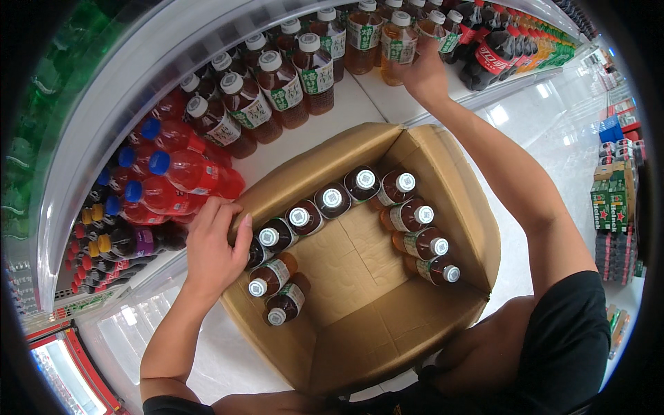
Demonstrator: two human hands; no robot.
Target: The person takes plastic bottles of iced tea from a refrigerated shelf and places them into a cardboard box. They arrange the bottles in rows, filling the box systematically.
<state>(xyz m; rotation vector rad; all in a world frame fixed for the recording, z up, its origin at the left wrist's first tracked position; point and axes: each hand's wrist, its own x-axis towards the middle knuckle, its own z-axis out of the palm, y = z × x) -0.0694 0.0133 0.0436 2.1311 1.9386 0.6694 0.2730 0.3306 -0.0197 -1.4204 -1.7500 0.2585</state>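
My left hand (215, 246) grips the left edge of an open cardboard box (358, 332), thumb toward its inside. Several white-capped tea bottles stand along the box's walls, among them a dark one (332, 201) at the far wall. Bare cardboard shows in the middle of the box floor. Beyond the box, my right hand (428, 75) closes on the right side of a lighter amber tea bottle (398, 44) that stands on the white shelf (358, 101). Its fingertips are partly hidden. More tea bottles (282, 85) stand in rows to the left of that hand.
Red-drink bottles (179, 168) with blue caps lie stacked left of the tea; dark soda bottles (129, 241) lie nearer. Cola bottles (487, 59) stand right of my right hand. A clear curved rim (171, 36) edges the shelf. Beer cartons (612, 197) stand across the aisle.
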